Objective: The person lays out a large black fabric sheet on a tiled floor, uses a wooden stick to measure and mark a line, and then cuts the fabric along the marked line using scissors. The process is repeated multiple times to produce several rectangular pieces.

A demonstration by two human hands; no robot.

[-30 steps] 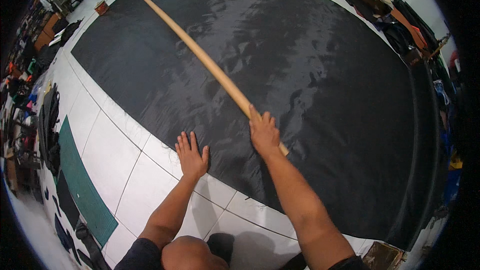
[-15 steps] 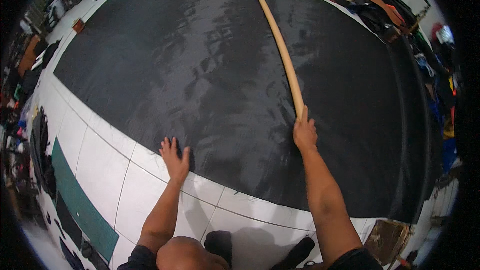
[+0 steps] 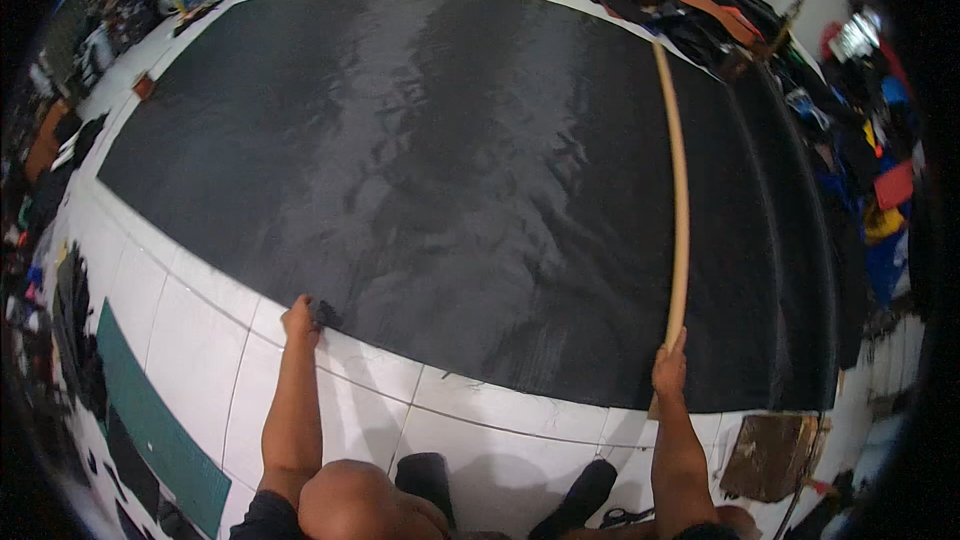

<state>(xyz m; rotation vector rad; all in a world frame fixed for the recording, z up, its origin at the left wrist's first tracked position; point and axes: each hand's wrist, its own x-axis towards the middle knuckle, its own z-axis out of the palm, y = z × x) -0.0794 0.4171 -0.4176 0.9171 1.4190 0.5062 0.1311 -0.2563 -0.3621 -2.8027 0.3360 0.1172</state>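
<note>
A large sheet of black, slightly shiny material (image 3: 450, 170) lies spread on the floor, rippled through its middle. At its near left edge my left hand (image 3: 300, 320) is closed on the border, where a small dark fold shows beside the fingers. My right hand (image 3: 671, 370) is wrapped round the near end of a long, pale wooden stick (image 3: 679, 190). That stick lies across the right part of the sheet, from the near edge to the far one. A little of it sticks out below my hand.
White floor tiles (image 3: 370, 420) border the sheet. A roll of black material (image 3: 800, 240) runs along its right side. Near it lie a brown board (image 3: 772, 455) and scissors (image 3: 628, 517). A green mat (image 3: 160, 430) is at left; piled materials line the room.
The stick has moved right across the sheet, its near end now closer to me. My left hand went from spread flat to closed at the edge, slightly left and lower. The view has shifted.
</note>
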